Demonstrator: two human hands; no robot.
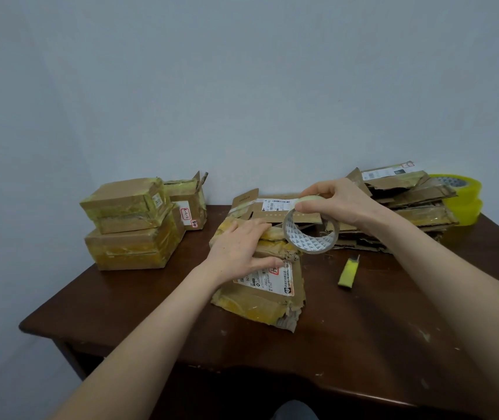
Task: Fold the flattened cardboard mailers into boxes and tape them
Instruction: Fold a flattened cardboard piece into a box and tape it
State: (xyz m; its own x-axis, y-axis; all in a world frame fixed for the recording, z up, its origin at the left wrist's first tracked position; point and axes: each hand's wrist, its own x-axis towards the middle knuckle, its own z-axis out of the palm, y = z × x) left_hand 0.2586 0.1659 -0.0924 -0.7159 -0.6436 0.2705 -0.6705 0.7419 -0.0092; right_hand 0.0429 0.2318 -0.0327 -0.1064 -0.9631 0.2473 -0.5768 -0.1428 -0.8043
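Note:
A folded cardboard box (260, 292) with white shipping labels and yellowish tape stands at the middle of the dark wooden table (348, 344). My left hand (239, 247) lies on its top with fingers spread, pressing the flaps down. My right hand (333, 201) pinches a nearly used-up tape roll (309, 237) at its top, holding it upright just right of the box's top edge. Flattened cardboard mailers (406, 213) are piled behind and to the right.
Several taped boxes (133, 225) are stacked at the table's back left. Two large yellow tape rolls (463, 198) are stacked at the back right. A small yellow cutter (348, 272) lies right of the box. A pale wall rises behind.

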